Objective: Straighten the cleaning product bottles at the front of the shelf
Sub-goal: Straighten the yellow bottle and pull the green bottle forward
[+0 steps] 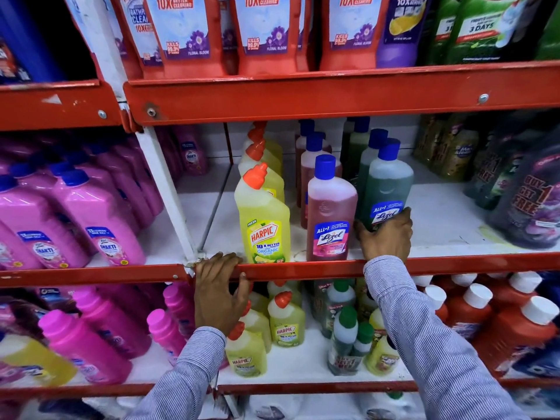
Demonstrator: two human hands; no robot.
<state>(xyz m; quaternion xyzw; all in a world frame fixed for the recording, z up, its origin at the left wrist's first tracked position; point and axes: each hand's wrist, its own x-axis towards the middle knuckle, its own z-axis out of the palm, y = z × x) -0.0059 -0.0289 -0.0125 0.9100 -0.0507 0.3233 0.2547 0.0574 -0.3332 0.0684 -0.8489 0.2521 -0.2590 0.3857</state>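
On the middle shelf are standing four yellow bottles, four pink bottles and four green bottles.

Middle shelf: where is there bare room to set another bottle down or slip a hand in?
Bare shelf board lies between the green Lizol bottle and the dark bottles; another patch lies left of the Harpic bottle. Harpic through green Lizol is crowded.

Bright, even light falls from above and in front onto the middle shelf, whose centre bottles are sharp. The wide lens bends the shelves at the edges. Far-left pink bottles and far-right dark bottles blur, and shadow deepens at the upper left.
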